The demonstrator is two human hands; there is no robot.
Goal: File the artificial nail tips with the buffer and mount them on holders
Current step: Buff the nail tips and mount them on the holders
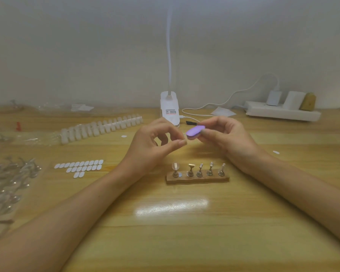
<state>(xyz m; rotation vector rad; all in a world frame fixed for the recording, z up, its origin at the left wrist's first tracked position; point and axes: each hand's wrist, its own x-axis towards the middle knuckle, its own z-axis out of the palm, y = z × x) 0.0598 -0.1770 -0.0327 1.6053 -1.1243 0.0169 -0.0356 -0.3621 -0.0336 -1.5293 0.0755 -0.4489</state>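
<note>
Hands meeting over a wooden table (pixel 165 242), just behind the holder stand (pixel 197 179).
The right hand (pixel 226 137) grips a smooth, oval purple buffer (pixel 194 131). The left hand (pixel 157 143) has thumb and forefinger closed at the buffer's tip, and whether they pinch anything cannot be told. One clear nail tip (pixel 175 166) sits on the leftmost metal holder. Bare glossy wood lies open in front, and the ribbed strip of nail tips (pixel 100 127) lies far left.

A pale plain wall (pixel 67 46) rises behind the wooden table (pixel 165 242), which shows a bright glare patch.
</note>
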